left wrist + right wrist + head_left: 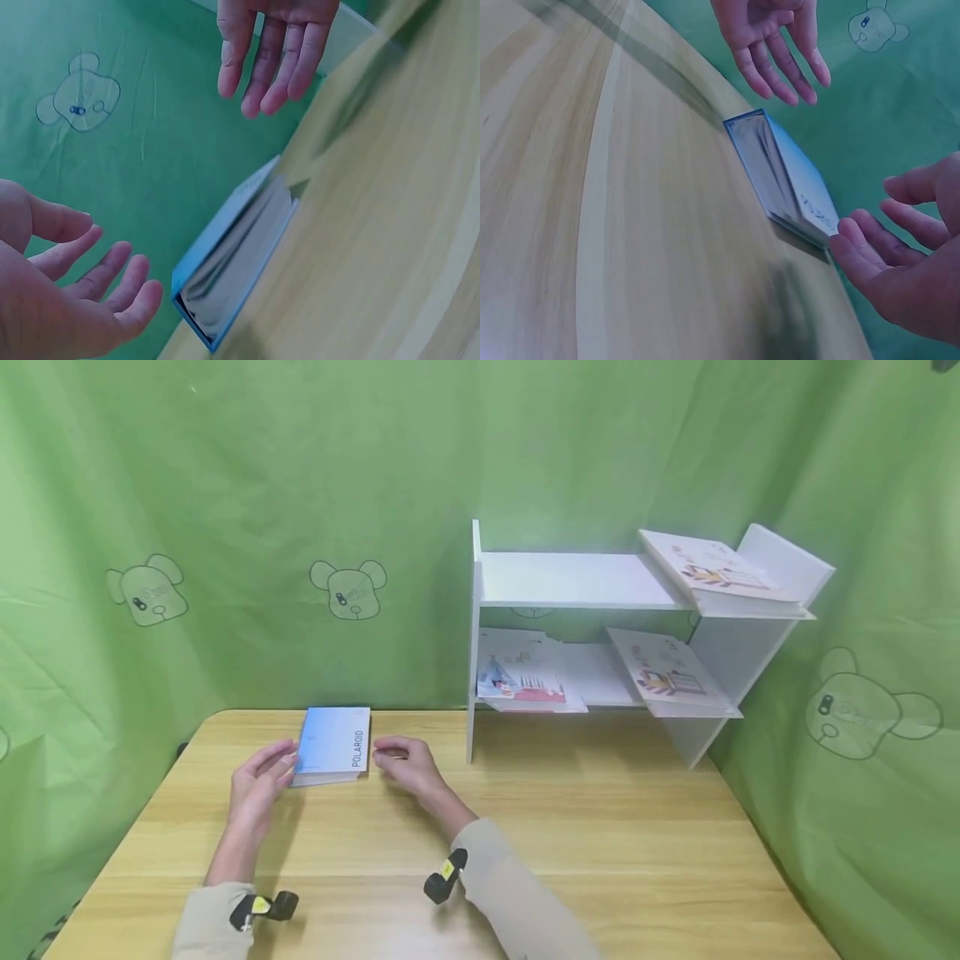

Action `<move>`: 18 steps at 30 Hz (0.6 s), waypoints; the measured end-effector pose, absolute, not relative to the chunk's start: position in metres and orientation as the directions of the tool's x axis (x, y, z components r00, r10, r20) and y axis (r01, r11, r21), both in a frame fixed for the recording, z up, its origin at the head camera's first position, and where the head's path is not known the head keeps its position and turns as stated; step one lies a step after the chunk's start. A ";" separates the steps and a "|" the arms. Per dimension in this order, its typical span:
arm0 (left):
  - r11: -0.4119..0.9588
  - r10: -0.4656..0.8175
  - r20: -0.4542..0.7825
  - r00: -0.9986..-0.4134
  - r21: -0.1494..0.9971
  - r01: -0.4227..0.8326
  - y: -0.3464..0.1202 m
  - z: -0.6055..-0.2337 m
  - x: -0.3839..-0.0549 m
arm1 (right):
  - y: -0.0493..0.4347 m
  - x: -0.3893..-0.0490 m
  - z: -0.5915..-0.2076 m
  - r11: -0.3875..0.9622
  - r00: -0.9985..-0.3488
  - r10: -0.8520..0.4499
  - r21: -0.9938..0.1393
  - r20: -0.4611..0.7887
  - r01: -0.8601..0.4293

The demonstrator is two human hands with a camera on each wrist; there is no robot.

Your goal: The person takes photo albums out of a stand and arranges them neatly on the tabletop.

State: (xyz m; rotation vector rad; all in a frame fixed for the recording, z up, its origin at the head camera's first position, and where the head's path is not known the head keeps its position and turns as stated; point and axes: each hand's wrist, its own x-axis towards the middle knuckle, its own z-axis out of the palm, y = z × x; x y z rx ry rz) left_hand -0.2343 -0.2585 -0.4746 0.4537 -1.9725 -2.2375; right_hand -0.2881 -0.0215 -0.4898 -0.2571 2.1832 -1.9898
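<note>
A light blue photo album point(330, 741) with "POLAROID" printed on its cover lies flat near the table's back edge. Its cover stands slightly raised, and pale pages show along the near side in both wrist views. Just left of the album is my left hand point(258, 781), its fingers loosely bent and holding nothing. On the other side my right hand point(408, 766) is close to the printed edge, also holding nothing. In the left wrist view a small gap separates the left fingers point(131, 289) from the album point(232, 255). Contact on the right side is hard to tell.
A white two-level shelf point(570, 578) stands at the back right of the wooden table point(600, 860). Thin picture books point(720, 568) lie on its upper level, with others point(525, 672) on the lower one. Green curtains point(262, 485) hang behind and on both sides.
</note>
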 end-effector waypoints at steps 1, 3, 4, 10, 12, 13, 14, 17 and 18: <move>-0.147 -0.279 -0.129 -0.951 0.985 -0.090 -0.257 -0.473 -0.233 | -0.020 -0.287 -0.488 0.085 -0.967 -0.253 -0.996 -0.014 -0.008; -0.157 -0.263 -0.102 -0.959 0.986 -0.062 -0.253 -0.470 -0.231 | -0.017 -0.285 -0.485 0.082 -0.964 -0.266 -0.997 -0.005 -0.017; -0.161 -0.257 -0.090 -0.962 0.986 -0.050 -0.252 -0.470 -0.230 | -0.016 -0.283 -0.483 0.083 -0.962 -0.273 -0.996 0.000 -0.024; -0.184 -0.238 -0.054 -0.970 0.983 -0.010 -0.245 -0.466 -0.225 | -0.008 -0.272 -0.469 0.087 -0.949 -0.309 -0.992 0.056 -0.087; -0.183 -0.231 -0.052 -0.972 0.983 -0.010 -0.243 -0.464 -0.223 | -0.005 -0.269 -0.465 0.094 -0.947 -0.311 -0.989 0.079 -0.113; -0.182 -0.225 -0.053 -0.973 0.983 -0.011 -0.242 -0.464 -0.223 | -0.003 -0.267 -0.463 0.095 -0.946 -0.311 -0.987 0.095 -0.130; -0.181 -0.223 -0.051 -0.974 0.983 -0.010 -0.241 -0.463 -0.222 | -0.001 -0.263 -0.458 0.098 -0.945 -0.311 -0.985 0.105 -0.142; -0.173 -0.214 -0.038 -0.976 0.985 0.000 -0.237 -0.461 -0.221 | 0.004 -0.258 -0.450 0.105 -0.938 -0.316 -0.978 0.140 -0.182; -0.172 -0.210 -0.033 -0.977 0.985 0.004 -0.235 -0.460 -0.220 | 0.006 -0.256 -0.449 0.103 -0.936 -0.318 -0.976 0.153 -0.194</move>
